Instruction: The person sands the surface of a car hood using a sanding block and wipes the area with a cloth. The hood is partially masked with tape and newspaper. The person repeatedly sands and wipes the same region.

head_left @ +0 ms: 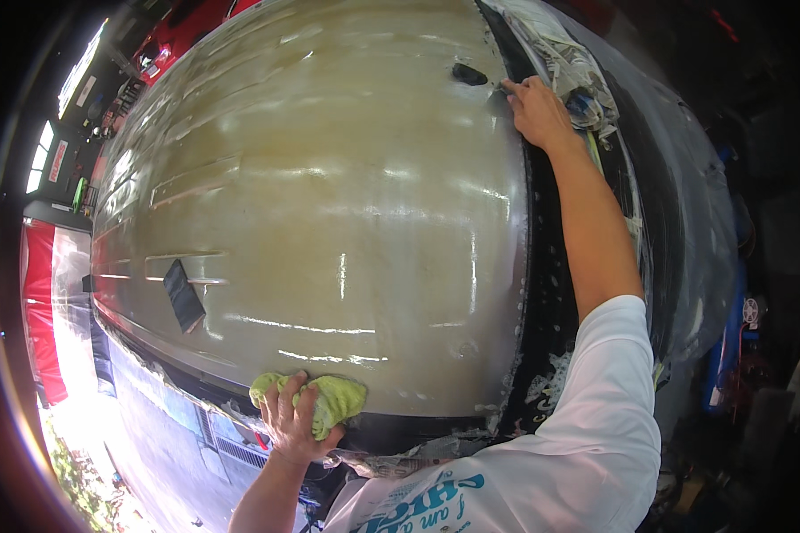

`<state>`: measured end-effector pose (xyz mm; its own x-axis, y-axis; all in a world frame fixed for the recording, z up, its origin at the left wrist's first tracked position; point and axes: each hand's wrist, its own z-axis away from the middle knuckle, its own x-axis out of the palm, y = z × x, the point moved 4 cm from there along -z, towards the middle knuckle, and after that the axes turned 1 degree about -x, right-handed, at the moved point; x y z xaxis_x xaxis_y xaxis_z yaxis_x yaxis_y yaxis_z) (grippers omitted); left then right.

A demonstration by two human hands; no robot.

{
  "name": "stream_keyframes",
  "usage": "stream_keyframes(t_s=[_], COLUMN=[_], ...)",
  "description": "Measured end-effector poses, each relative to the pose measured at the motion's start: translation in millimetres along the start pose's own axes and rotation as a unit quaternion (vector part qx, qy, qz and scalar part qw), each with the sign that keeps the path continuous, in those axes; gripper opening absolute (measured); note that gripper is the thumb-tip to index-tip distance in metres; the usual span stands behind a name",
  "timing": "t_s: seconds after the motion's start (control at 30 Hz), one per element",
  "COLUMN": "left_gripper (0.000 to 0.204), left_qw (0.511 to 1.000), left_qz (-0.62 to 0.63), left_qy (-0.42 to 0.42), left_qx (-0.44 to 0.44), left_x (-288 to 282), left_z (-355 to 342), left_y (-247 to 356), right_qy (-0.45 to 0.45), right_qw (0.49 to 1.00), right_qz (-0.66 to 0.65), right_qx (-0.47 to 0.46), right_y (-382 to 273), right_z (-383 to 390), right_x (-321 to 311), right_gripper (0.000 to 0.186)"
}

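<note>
A wide beige-grey car roof point(373, 240) with a wet sheen spreads out in front of me. At its near edge my left hand point(293, 417) is closed on a yellow-green cloth point(340, 404), bunched under the palm against the roof. My right arm stretches to the far right. There my right hand point(540, 113) bends its fingers down at the roof's edge, where a small greyish piece shows at the fingertips; what it is I cannot make out. Just left of those fingertips lies a small black oval thing point(469, 74). A dark rectangular sheet, like sandpaper point(184, 296), rests on the roof's left part.
A black strip point(547, 266) borders the roof on the right, with crumpled masking paper point(569, 62) and clear plastic sheeting point(684, 186) beyond. A blue-grey vehicle panel point(173, 400) lies at lower left. Something red point(191, 27) stands at the back left.
</note>
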<state>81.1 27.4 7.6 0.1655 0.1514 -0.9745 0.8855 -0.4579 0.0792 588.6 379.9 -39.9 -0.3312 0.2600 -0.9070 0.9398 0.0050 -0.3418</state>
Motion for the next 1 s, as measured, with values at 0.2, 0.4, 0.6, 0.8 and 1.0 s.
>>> stream_keyframes(t_s=[0.2,0.4,0.6,0.8,1.0], left_gripper=[0.068,0.064,0.063,0.063,0.067], left_qw=[1.000,1.000,1.000,1.000,1.000], left_qz=[-0.012,0.003,0.011,-0.001,0.012], left_qy=[-0.002,0.002,0.003,-0.006,-0.006], left_qx=[0.003,0.017,0.018,0.009,0.010], left_x=[-2.9,-2.0,-1.9,-2.8,-3.3], left_z=[5.6,-1.3,-1.4,5.0,4.1], left_y=[2.4,2.4,3.2,2.0,1.3], right_qy=[-0.089,-0.080,-0.103,-0.128,-0.129], right_qw=[0.995,0.994,0.992,0.987,0.989], right_qz=[0.026,0.063,0.059,0.059,0.061], right_qx=[-0.028,-0.037,-0.034,-0.079,-0.039], right_y=[-11.7,6.3,10.4,-9.1,5.0], right_z=[22.1,-18.3,-8.3,10.7,-19.4], right_x=[-2.7,-1.9,-5.3,-7.1,-4.4], right_gripper=[0.041,0.040,0.042,0.040,0.039])
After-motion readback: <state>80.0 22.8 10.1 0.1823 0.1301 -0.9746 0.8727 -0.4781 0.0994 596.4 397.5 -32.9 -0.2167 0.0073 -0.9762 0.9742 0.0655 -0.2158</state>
